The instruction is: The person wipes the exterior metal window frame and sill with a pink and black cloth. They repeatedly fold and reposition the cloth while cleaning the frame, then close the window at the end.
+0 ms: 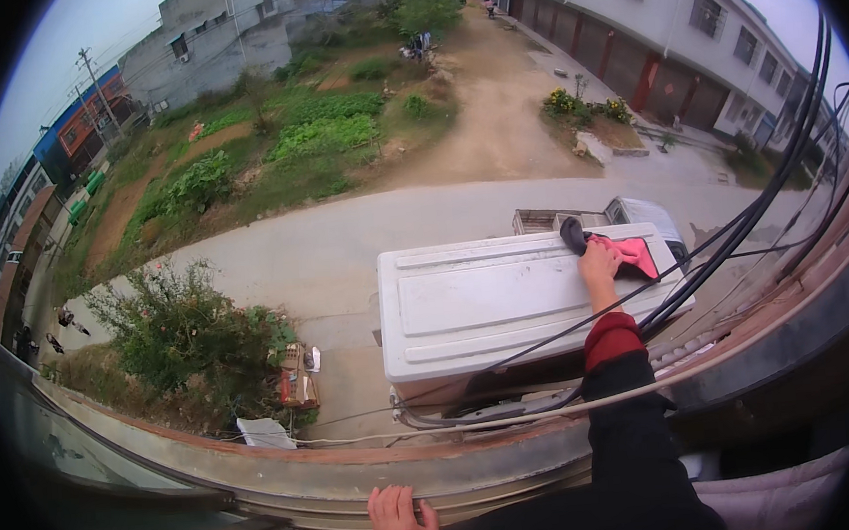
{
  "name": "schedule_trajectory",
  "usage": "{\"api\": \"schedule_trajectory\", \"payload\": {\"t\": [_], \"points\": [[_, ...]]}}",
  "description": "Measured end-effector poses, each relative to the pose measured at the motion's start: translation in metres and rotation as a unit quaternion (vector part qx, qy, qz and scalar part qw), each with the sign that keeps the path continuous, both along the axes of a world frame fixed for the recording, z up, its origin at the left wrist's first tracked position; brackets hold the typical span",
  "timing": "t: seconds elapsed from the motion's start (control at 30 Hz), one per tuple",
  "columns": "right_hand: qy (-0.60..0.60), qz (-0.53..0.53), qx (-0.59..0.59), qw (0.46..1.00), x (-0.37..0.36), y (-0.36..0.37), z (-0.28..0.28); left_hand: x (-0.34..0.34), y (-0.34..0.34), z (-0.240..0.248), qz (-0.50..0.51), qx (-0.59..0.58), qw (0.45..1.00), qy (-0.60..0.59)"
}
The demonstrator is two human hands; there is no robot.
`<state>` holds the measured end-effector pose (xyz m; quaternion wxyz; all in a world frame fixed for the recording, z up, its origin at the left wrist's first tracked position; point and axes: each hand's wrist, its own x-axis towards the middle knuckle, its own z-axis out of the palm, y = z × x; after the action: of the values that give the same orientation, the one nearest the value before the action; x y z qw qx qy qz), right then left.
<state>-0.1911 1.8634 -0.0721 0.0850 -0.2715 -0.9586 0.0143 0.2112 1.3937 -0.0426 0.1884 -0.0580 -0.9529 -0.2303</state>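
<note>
My right arm, in a black sleeve with a red cuff, reaches out past the window. At its end my right hand [597,265] is closed on a pink and black cloth [632,253], over the right end of a white box-shaped unit [496,299] with a ridged top. The cloth's dark bunched part sticks out beyond the fingers, and its pink part spreads to the right. Whether it is one piece cannot be told. Low in the view, my left hand [401,525] grips the window frame [479,488], its fingers together over the rail.
Black cables [765,202] sag across the right side, and a thin wire crosses before the white unit. A pale pipe [553,409] runs along the outer ledge. Far below are a road [343,231], a small truck [632,211], a bush [188,331] and garden plots.
</note>
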Motion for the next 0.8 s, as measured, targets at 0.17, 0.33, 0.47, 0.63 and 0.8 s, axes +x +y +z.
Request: {"api": "schedule_trajectory", "payload": {"t": [0.17,0.33,0.47,0.63,0.8], "points": [[0.069,0.344,-0.092,0.932,-0.001,-0.179,-0.002,-0.001,0.001,0.003,-0.022,0.008,1.0,-0.011],[0.138,0.557,-0.114,0.811,0.085,-0.301,-0.008,-0.001,-0.004,0.009,-0.003,-0.005,0.999,-0.034],[0.199,0.404,-0.088,0.889,0.125,-0.193,-0.008,-0.003,-0.004,0.008,-0.017,-0.017,1.0,-0.016],[0.18,0.069,0.04,0.98,0.125,-0.075,-0.011,-0.005,0.0,0.008,-0.035,0.009,0.999,-0.009],[0.231,0.213,-0.097,0.944,0.119,-0.183,-0.025,-0.006,0.003,0.008,-0.034,0.006,0.999,0.005]]}}
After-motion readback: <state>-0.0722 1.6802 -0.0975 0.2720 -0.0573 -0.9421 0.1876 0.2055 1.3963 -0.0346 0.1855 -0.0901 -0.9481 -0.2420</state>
